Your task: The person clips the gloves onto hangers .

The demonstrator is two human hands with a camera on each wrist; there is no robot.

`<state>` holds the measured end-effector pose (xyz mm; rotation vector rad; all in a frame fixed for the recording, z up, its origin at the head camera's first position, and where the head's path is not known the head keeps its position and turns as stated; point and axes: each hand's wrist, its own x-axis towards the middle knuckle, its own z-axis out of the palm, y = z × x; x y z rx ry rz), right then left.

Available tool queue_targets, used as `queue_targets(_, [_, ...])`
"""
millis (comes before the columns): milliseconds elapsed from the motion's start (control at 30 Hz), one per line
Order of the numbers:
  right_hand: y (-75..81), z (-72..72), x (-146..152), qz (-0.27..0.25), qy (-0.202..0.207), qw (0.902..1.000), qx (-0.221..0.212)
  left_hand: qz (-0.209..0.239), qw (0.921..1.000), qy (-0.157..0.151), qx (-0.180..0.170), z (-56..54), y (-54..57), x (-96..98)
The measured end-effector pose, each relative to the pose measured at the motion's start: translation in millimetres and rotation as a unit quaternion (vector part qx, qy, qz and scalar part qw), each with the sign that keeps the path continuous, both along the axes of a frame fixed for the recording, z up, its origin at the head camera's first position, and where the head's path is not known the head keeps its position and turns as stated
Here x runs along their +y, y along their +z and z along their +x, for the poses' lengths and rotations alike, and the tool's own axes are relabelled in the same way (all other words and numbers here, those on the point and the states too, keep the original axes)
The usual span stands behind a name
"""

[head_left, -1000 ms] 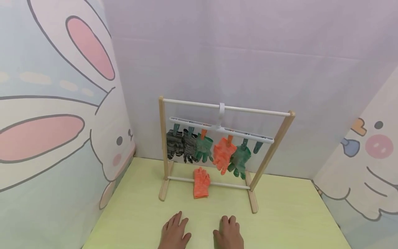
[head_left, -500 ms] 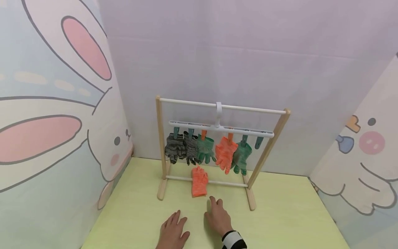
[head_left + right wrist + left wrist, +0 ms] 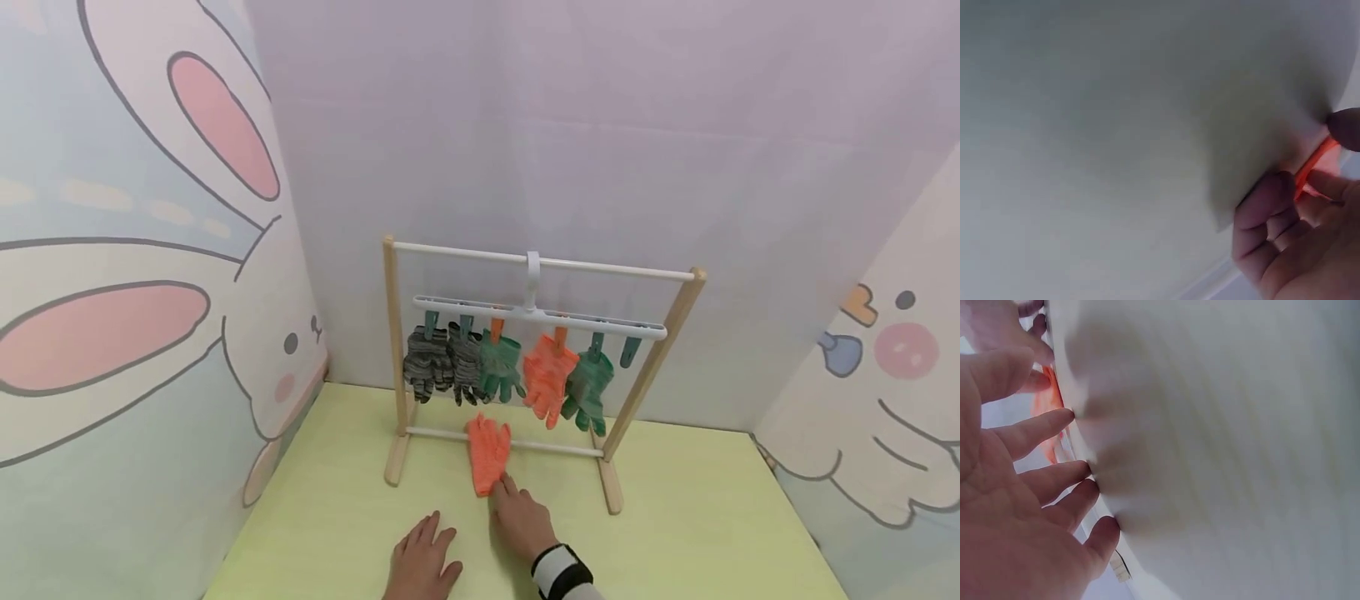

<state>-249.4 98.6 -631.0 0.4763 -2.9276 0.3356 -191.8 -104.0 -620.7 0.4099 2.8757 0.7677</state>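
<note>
An orange knit glove (image 3: 487, 454) lies on the table with its fingers toward the rack and its cuff nearer the person. My right hand (image 3: 521, 518) pinches the right corner of that cuff. In the right wrist view the orange cuff edge (image 3: 1314, 162) shows between thumb and fingers, the other fingers curled below. My left hand (image 3: 422, 558) rests on the table to the left, fingers spread and holding nothing. From the left wrist, its fingertips (image 3: 1079, 467) touch the tabletop, and the orange glove (image 3: 1050, 419) appears behind them.
Beyond the glove stands a wooden rack (image 3: 654, 367) with white bars. From it hangs a white clip hanger (image 3: 465, 303) bearing grey gloves (image 3: 427, 362), green gloves (image 3: 590, 387) and an orange glove (image 3: 550, 379). The rightmost clip (image 3: 630, 352) holds nothing. Printed curtains surround the yellow table (image 3: 697, 517).
My right hand has reached forward and left to the orange glove and taken its cuff. The glove has turned and shifted slightly toward the person. My left hand has stayed in place.
</note>
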Motion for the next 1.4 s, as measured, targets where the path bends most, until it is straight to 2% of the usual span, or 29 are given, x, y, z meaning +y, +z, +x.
queue_targets(100, [-2.1,19.2,0,-0.002,-0.026,0.9991,0.033,0.0,1.0,-0.002,0.007,3.1,-2.8,0.4])
queue_targets(200, [-3.5,30.8,3,-0.029,-0.036,0.9985,0.029,0.003,1.0,0.0,0.007,4.7,-3.7,-0.9])
queue_targets(300, [-4.5,31.8,10,-0.073,-0.031,0.9969,-0.003,0.011,0.9999,0.006,0.006,5.5,-2.1,-1.9])
queue_targets(367, [-5.1,30.2,17,-0.114,-0.029,0.9924,-0.036,0.018,0.9998,0.008,0.002,5.9,-0.5,-1.7])
queue_targets(433, [-5.0,28.2,25,-0.167,-0.036,0.9829,-0.069,0.021,0.9997,0.008,-0.003,6.6,0.6,-0.5])
queue_targets(467, [-4.1,27.1,29,-0.204,-0.042,0.974,-0.089,0.024,0.9997,0.009,-0.006,7.1,1.2,0.4])
queue_targets(500, [-2.2,26.3,34,-0.247,-0.055,0.9612,-0.109,0.029,0.9995,0.009,-0.009,7.9,1.4,1.6])
queue_targets(567, [3.7,24.1,43,-0.347,-0.092,0.921,-0.152,0.036,0.9992,0.016,-0.01,8.9,3.2,4.7])
queue_targets(600, [8.3,23.0,47,-0.394,-0.113,0.8967,-0.168,0.041,0.9989,0.022,-0.01,9.2,4.9,6.6])
queue_targets(667, [19.5,21.7,55,-0.486,-0.157,0.8382,-0.19,0.053,0.9977,0.041,-0.011,10.1,9.3,11.1])
queue_targets(733, [31.3,21.3,61,-0.564,-0.193,0.78,-0.191,0.072,0.9955,0.061,-0.006,8.7,16.8,16.1])
queue_targets(767, [36.8,21.2,63,-0.591,-0.203,0.7582,-0.184,0.086,0.994,0.067,-0.004,7.8,21.3,18.3])
queue_targets(833, [46.5,22.1,68,-0.632,-0.219,0.7241,-0.167,0.113,0.9909,0.074,0.004,6.1,31.1,22.3])
queue_targets(867, [50.7,23.0,70,-0.645,-0.224,0.7131,-0.158,0.125,0.9893,0.074,0.012,5.3,36.1,24.2])
queue_targets(900, [54.6,24.2,73,-0.653,-0.228,0.7062,-0.149,0.135,0.9877,0.076,0.02,4.4,41.1,26.0])
queue_targets(967, [61.1,26.9,77,-0.659,-0.237,0.701,-0.137,0.147,0.9854,0.077,0.038,5.0,49.6,28.8])
queue_targets(1000, [63.8,28.4,79,-0.657,-0.241,0.7016,-0.134,0.147,0.9848,0.08,0.046,5.7,53.0,30.1])
queue_targets(1100, [71.6,34.6,80,-0.644,-0.245,0.7146,-0.12,0.151,0.9825,0.092,0.06,9.8,61.4,33.1])
queue_targets(1167, [76.9,39.1,78,-0.628,-0.25,0.7293,-0.105,0.156,0.9814,0.095,0.06,13.4,66.2,34.9])
queue_targets(1333, [92.1,50.9,75,-0.565,-0.262,0.7815,-0.038,0.16,0.9801,0.092,0.074,21.6,79.9,41.4])
queue_targets(1400, [96.8,54.6,75,-0.545,-0.261,0.7969,-0.014,0.155,0.9802,0.087,0.087,23.9,85.4,44.3])
